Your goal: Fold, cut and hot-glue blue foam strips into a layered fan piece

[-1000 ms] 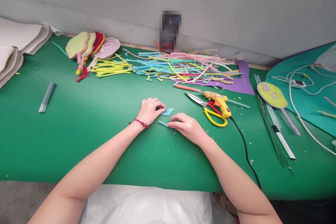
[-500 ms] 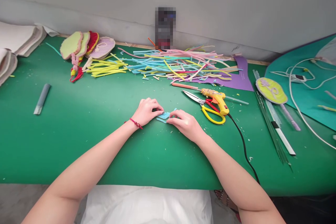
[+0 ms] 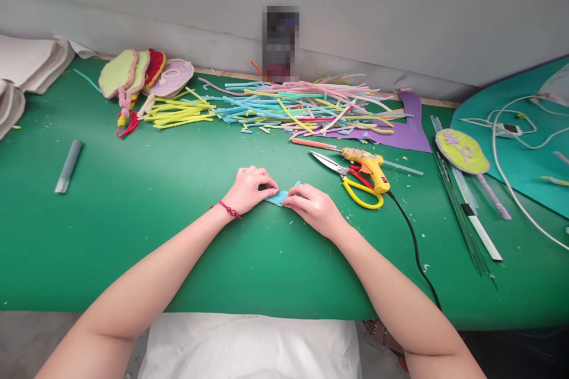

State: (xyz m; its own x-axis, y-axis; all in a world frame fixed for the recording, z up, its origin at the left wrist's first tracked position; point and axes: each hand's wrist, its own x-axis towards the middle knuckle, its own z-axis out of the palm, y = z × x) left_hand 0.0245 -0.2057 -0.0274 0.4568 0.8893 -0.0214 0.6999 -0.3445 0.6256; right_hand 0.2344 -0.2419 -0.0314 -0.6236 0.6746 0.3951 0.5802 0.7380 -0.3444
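Several short blue pipe cleaner pieces (image 3: 279, 197) lie side by side on the green table, between my two hands. My left hand (image 3: 252, 190), with a red beaded bracelet at the wrist, pinches their left end between thumb and fingers. At their right end, my right hand (image 3: 313, 206) has its thumb and fingertips closed on the pieces. Another bit of blue shows just above the right fingertips. The fingers cover both ends of the row.
Right of my hands lie scissors (image 3: 362, 194) and a yellow glue gun (image 3: 371, 167) with a black cord. Behind is a pile of coloured pipe cleaners (image 3: 284, 106) on purple sheet (image 3: 415, 130). Decorated fans (image 3: 118, 74) lie back left, and a grey tube (image 3: 70, 166) left.
The lowest blue piece, which lay slightly apart from the others, now sits against them. Both hands have stayed almost in place, and the view has shifted slightly.
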